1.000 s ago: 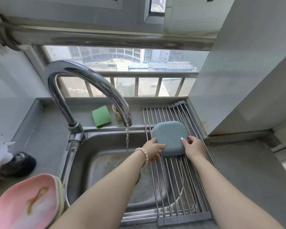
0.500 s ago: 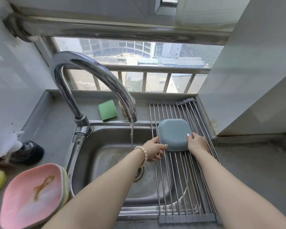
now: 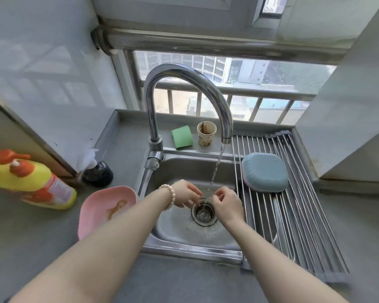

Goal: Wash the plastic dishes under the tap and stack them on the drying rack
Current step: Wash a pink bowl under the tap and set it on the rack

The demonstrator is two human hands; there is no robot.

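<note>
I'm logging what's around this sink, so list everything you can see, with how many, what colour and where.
blue dish: one, blue, upside down on the drying rack
drying rack: one, grey metal rods, across the right side of the sink
pink dish: one showing on top, pink, soiled, on the counter left of the sink
sink: one, steel, centre
tap: one, chrome, running water into the sink
sponge: one, green, on the ledge behind the sink
paper cup: one, stained, right of the sponge
yellow bottle: one, yellow with orange pump, far left
dark bottle: one, white trigger top, left counter
left hand: beaded bracelet, over the drain
right hand: beside it, holding nothing
</note>
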